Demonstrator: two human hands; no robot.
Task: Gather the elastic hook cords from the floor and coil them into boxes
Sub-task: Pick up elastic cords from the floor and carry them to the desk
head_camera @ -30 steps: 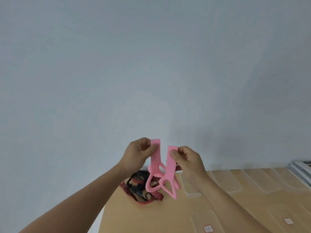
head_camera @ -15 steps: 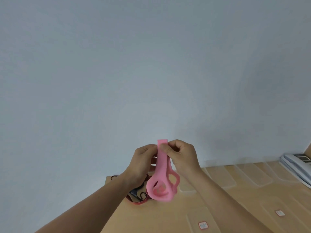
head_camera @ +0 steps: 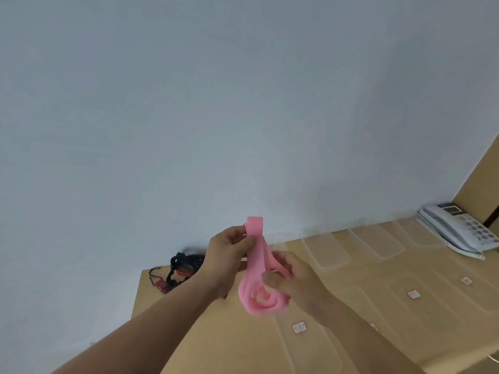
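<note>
A flat pink elastic band (head_camera: 256, 268) hangs folded into several loops above the wooden table (head_camera: 216, 336). My left hand (head_camera: 225, 256) pinches its two ends together at the top. My right hand (head_camera: 293, 279) is lower, with fingers curled round the hanging loops near their middle. Behind my left wrist a red striped cord with dark hooks (head_camera: 178, 271) lies bunched at the table's far left corner, partly hidden.
Clear plastic boxes (head_camera: 326, 252) stand in a row along the wall, and clear lids with small labels (head_camera: 299, 327) lie in front. A white desk telephone (head_camera: 459, 230) sits at the far right. The table's left edge drops off beside the pale wall.
The band's two ends, held apart a second ago, are now together in my left hand. My right hand let go of its end and slid down to the loops. The view shifted left.
</note>
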